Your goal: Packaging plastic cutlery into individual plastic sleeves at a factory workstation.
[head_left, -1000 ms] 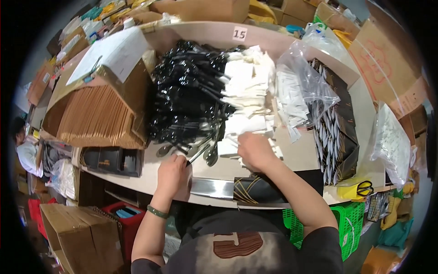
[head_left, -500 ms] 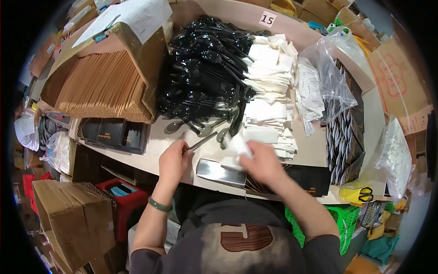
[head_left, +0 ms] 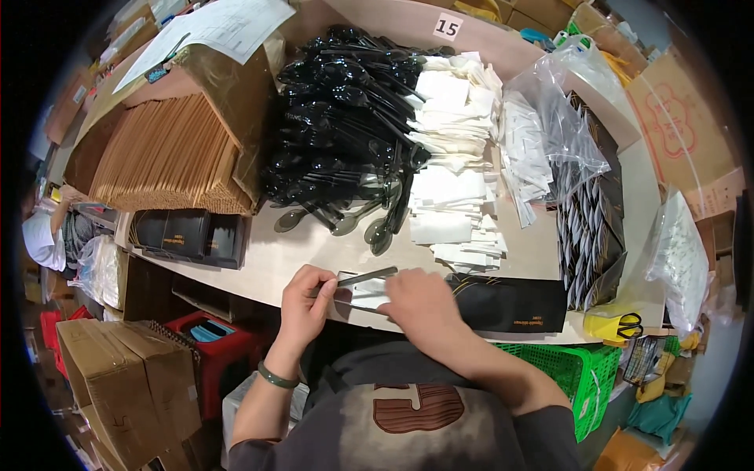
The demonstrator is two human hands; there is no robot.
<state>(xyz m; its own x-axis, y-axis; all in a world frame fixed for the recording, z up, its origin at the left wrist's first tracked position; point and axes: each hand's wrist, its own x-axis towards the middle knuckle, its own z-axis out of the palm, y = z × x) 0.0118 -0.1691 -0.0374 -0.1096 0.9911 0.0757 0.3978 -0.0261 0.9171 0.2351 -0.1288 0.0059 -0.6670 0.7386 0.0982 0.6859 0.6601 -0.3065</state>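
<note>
A slim dark plastic utensil [head_left: 369, 275] is pinched in my left hand [head_left: 305, 302], held level near the table's front edge. Its far end reaches toward my right hand [head_left: 422, 304], whose slightly blurred fingers are closed on the edge of a white paper napkin [head_left: 369, 293]. The napkin lies just below the utensil, over a shiny metal block [head_left: 345, 300] that my hands partly hide. Ahead of them is a heap of black plastic spoons [head_left: 345, 125], a few loose at its near edge. To its right run stacked white napkins [head_left: 448, 192].
At left, a cardboard box [head_left: 224, 86] holds brown card sleeves [head_left: 161, 153], with black packets [head_left: 184, 235] below. A black sleeve [head_left: 510, 304] lies right of my hand. Filled black sleeves [head_left: 585, 243], a clear bag [head_left: 569, 149] and yellow-wrapped scissors [head_left: 613, 325] are farther right.
My right hand has brought the napkin down and left onto the metal block. My left hand has shifted slightly right and lower, and the utensil now lies flatter.
</note>
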